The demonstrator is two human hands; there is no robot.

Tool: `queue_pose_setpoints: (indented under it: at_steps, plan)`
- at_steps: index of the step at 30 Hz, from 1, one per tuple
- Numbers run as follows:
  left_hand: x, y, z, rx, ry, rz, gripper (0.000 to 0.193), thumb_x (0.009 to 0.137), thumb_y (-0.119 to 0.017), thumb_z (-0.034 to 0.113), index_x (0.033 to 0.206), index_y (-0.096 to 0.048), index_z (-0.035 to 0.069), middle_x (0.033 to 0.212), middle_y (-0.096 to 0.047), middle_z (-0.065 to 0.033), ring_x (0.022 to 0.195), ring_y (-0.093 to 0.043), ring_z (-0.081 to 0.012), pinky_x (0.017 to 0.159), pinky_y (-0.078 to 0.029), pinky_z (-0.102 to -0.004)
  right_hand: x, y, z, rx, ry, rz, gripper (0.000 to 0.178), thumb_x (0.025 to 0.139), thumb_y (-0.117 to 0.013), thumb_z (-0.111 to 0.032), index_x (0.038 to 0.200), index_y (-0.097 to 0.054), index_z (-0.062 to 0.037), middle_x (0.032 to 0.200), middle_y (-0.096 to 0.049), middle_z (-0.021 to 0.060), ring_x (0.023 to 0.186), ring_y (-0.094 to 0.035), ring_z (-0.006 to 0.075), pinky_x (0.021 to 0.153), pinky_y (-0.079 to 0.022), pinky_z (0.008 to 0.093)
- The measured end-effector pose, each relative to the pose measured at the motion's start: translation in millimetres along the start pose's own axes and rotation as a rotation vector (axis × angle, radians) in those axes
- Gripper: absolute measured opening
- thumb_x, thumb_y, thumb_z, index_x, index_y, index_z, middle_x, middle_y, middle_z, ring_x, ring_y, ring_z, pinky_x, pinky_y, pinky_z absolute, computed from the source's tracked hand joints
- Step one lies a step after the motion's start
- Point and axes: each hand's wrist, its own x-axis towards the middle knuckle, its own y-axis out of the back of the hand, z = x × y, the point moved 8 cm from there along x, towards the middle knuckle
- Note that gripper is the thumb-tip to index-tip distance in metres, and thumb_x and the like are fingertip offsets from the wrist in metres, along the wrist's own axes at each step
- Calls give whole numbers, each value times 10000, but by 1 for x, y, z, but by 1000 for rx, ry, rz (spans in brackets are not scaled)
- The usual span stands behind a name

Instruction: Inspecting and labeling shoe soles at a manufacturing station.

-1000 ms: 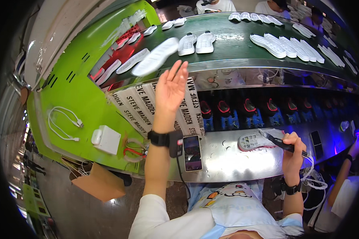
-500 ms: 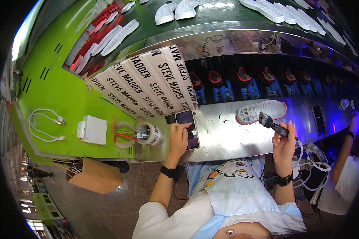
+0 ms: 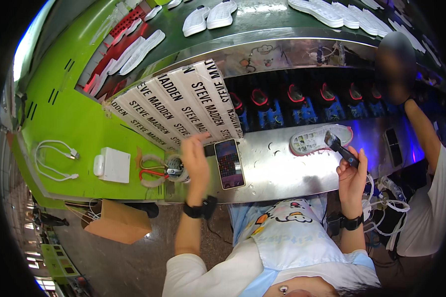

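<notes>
My right hand (image 3: 349,168) grips a black-handled brush (image 3: 343,151), its bristle end resting over a white-grey shoe sole (image 3: 307,142) with a pinkish edge. The sole lies on the metal bench, hollow grid side up. My left hand (image 3: 195,158) is raised beside the phone (image 3: 229,166), slightly blurred, with fingers stretched out and nothing seen in them. It partly hides a roll of tape (image 3: 182,174) with red-handled scissors (image 3: 151,173) by it. The phone lies on the bench with its screen lit, between my left hand and the sole.
A printed white board (image 3: 178,106) stands upright behind the phone. Shoes (image 3: 295,94) on blue supports line the recess behind the bench. Soles (image 3: 223,14) lie on the upper green belt. A white box (image 3: 116,165) and cable (image 3: 49,158) sit left. A co-worker's arm (image 3: 423,131) reaches in at right; another phone (image 3: 393,146) lies near it.
My left hand has lifted off the phone and moved left and up, over the tape roll. The brush has shifted slightly over the sole. The co-worker has leaned in from the right.
</notes>
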Motion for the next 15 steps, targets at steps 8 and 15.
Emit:
queue_pose_setpoints:
  at_steps: [8,15]
  plan:
    - [275,-8,93,172,-100,-154,411,883,-528,331,889,-645,-63,808,-669,-131,763,-628,-176,658,-461,-285,-6,-30,-2,-30,48,-216,280,949,-514,-122,1191,-523,16,1092,-598,99,936,-595,145,779,-533,283]
    - [357,-87,6,665,-33,-410,508,815,-543,441,741,-624,-55,717,-644,-244,696,-654,-369,657,-495,-461,-19,-9,-27,-69,49,-87,300,873,-559,8,1172,-550,-1,1067,-615,99,961,-601,169,815,-511,297]
